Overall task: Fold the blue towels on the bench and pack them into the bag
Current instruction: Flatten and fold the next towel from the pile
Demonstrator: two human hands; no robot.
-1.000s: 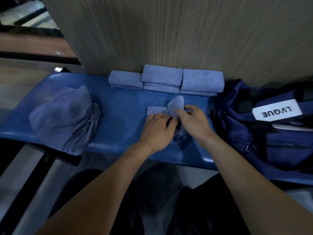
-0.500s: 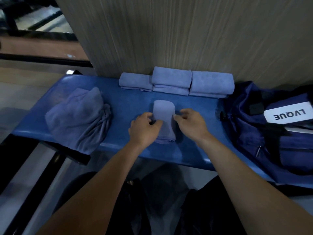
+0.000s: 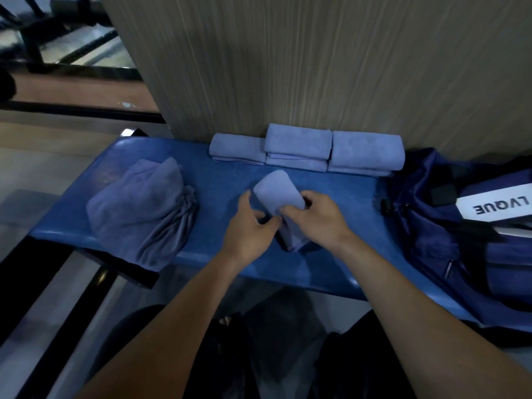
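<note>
A small folded blue towel [image 3: 278, 193] lies at the middle of the blue bench [image 3: 224, 180], tilted with its far end to the left. My right hand [image 3: 316, 218] grips its right side, fingers curled over the cloth. My left hand [image 3: 250, 228] sits against its left edge with thumb and fingers curled toward it. Folded blue towels [image 3: 302, 149] stand in a row against the wall at the back. A crumpled pile of towels [image 3: 141, 208] lies at the bench's left end. The navy bag [image 3: 449, 226] sits at the right end.
A wood-grain wall [image 3: 288, 67] rises directly behind the bench. The bag carries a white label [image 3: 498, 207]. Dark metal frame parts and a glossy floor [image 3: 43, 156] lie to the left. My dark-trousered legs are below the bench's front edge.
The folded towel has turned so its far end points left. My right hand moved onto it and my left hand shifted closer. The view has drifted left.
</note>
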